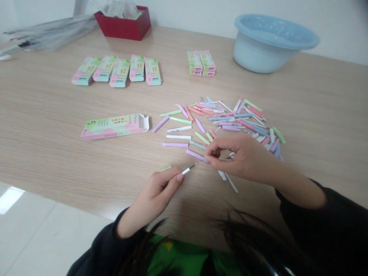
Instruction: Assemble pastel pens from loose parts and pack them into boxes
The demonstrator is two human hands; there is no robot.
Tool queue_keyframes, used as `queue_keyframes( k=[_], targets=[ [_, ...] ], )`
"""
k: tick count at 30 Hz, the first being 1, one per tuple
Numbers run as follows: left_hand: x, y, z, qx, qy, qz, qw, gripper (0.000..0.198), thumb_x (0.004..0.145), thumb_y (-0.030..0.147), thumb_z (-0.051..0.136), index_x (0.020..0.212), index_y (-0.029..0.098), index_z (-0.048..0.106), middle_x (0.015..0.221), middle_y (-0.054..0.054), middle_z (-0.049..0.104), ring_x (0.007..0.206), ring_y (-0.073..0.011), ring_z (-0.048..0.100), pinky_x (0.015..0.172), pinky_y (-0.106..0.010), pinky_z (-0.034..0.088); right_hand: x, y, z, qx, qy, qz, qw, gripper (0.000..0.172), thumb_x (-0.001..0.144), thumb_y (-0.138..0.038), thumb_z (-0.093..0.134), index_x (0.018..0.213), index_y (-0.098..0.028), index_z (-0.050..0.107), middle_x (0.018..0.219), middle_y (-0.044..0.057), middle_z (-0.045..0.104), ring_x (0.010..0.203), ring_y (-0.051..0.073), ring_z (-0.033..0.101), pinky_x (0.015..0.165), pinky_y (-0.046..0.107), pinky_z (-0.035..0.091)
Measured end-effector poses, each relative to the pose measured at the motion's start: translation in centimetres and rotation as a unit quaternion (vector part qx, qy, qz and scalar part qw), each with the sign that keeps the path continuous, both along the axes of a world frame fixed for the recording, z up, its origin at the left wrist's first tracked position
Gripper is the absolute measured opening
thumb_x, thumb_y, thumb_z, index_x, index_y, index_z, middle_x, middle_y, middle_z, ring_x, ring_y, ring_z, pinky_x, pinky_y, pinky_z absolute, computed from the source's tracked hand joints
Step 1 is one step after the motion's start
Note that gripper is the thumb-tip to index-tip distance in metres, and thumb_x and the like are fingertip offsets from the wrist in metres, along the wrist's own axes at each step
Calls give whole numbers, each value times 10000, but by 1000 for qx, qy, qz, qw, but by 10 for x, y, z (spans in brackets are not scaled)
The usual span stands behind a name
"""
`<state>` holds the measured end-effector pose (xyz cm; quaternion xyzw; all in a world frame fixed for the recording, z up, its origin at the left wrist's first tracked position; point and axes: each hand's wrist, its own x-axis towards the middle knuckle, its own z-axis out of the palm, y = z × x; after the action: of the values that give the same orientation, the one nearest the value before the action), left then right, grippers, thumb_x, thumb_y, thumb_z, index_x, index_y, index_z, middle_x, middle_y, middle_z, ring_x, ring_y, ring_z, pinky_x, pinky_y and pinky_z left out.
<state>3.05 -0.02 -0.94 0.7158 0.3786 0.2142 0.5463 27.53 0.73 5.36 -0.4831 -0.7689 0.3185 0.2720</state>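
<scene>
My left hand (156,195) is closed around a slim pen (186,170). Its white front section and dark, bare point stick out past the thumb toward the upper right, and a bit of green shows behind the fingers. Above and to the right, my right hand (241,157) is pinched, thumb against fingertips. A purple pen piece (195,155) reaches those fingertips; whether it is gripped or just lies there I cannot tell. Beyond and partly under the right hand spreads a loose pile of pen parts (230,118) in purple, green, pink, blue and white.
A pastel carton (112,127) lies left of the pile with its end flap open. Several similar cartons (120,73) sit in a row behind, and a small stack of boxes (201,63) stands farther right. At the back are a blue basin (255,53), a red box (123,28) and an umbrella (57,34).
</scene>
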Motion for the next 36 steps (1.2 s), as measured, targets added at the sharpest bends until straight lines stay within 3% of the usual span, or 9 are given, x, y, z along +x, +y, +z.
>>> queue_keyframes(
  k=[8,15,23,27,29,32,36],
  targets=[
    [1,2,-1,-15,16,9,1000,372,1042,381,421,730,191,490,691,33,477,680,-141,465,652,-271,377,4,-4,-1,10,17,2,1000,125,825,-113,662,861,-194,750,767,-14,736,712,123,652,682,248,492],
    [1,1,2,-9,4,-8,1000,358,1034,353,437,721,190,501,678,41,473,660,-134,458,643,-271,368,-1,-7,0,64,7,40,997,133,858,-78,634,897,-173,719,843,6,739,804,142,668,786,276,501],
    [3,1,0,-11,9,-14,1000,363,1031,351,438,713,186,497,677,39,469,673,-135,458,661,-275,362,-15,-10,-7,22,18,86,996,163,927,-98,596,859,-175,722,888,31,756,849,151,682,816,285,511],
    [1,1,2,-39,-16,1,999,364,1033,370,436,729,183,509,693,34,467,686,-135,451,655,-272,355,-10,-5,-11,-29,87,31,995,134,936,-222,648,1033,-240,738,854,8,733,808,162,681,748,283,531],
    [-1,1,2,-47,-37,5,998,380,1034,378,439,710,186,494,669,41,431,651,-128,414,622,-272,331,1,5,-13,-37,107,-24,993,240,947,-331,643,1163,-248,706,829,10,704,735,161,649,664,283,512],
    [-3,1,-1,-64,-70,25,995,399,1037,399,444,703,187,493,640,47,393,605,-121,359,576,-279,285,19,30,-22,-1,-6,-101,995,226,928,-319,624,1077,-187,732,804,31,690,682,159,598,621,290,448],
    [-4,2,-6,-135,-136,84,978,438,1041,448,448,686,192,468,604,56,343,559,-117,288,535,-289,225,21,58,-44,38,-225,-94,969,163,849,-207,616,820,-148,765,789,76,685,730,195,600,674,322,407]
  ],
)
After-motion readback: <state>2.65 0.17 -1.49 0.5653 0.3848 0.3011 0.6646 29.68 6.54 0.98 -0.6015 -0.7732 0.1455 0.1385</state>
